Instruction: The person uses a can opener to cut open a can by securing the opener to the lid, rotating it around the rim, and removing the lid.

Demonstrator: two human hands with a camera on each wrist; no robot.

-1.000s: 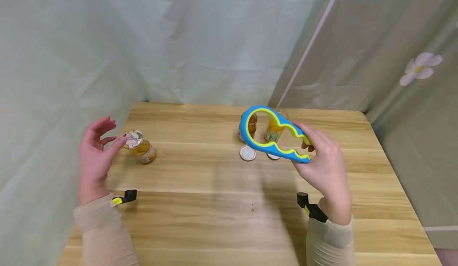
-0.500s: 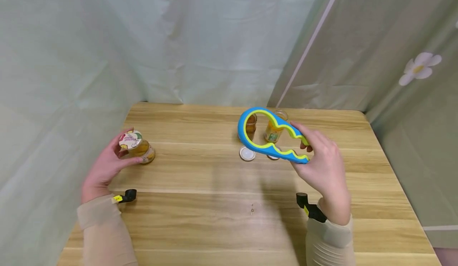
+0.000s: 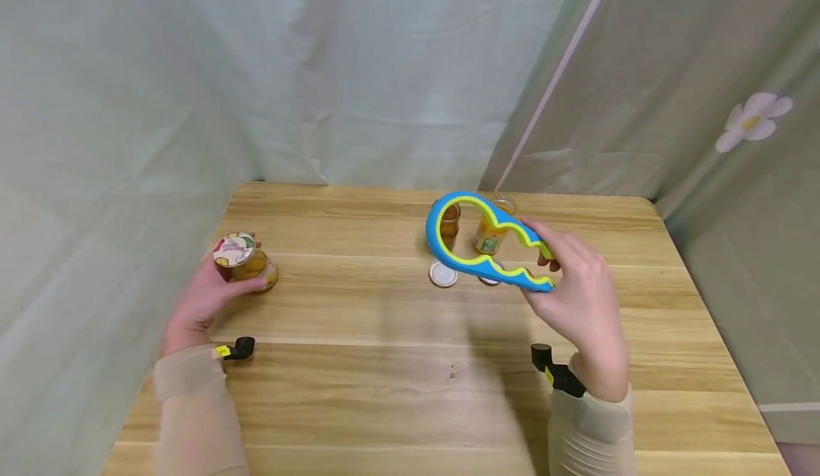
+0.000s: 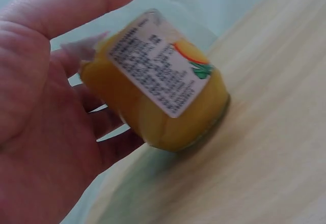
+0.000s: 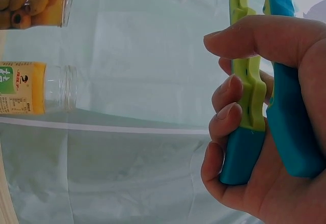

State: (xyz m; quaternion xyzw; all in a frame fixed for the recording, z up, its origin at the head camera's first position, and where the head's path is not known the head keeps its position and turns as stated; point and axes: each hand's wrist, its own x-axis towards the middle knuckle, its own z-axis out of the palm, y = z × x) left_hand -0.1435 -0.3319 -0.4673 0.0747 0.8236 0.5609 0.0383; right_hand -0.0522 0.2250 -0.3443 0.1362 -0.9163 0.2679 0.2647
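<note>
At the table's left side my left hand [image 3: 203, 294] holds a glass jar of yellow fruit [image 3: 248, 268] with a patterned lid [image 3: 234, 249]. The thumb lies along the near side and the other fingers reach round behind. In the left wrist view the jar [image 4: 163, 86] shows its printed label, its base at the wooden surface. Above the table my right hand [image 3: 579, 291] grips a blue and yellow-green jar opener [image 3: 470, 266] by its two handles, its loop pointing left. In the right wrist view the fingers curl round the opener's handles [image 5: 247, 102].
Behind the opener stand a lidless jar with dark round fruit [image 3: 450, 227] and a lidless jar with orange contents [image 3: 490, 238]. A lid [image 3: 443, 274] lies before them, another [image 3: 490, 280] partly hidden by the opener. Curtains [image 3: 384, 70] hang behind the wooden table [image 3: 346, 390].
My left hand has moved from beside the lidded jar in toward it, and its fingers and thumb have closed round the jar. The right hand with the jar opener has barely moved.
</note>
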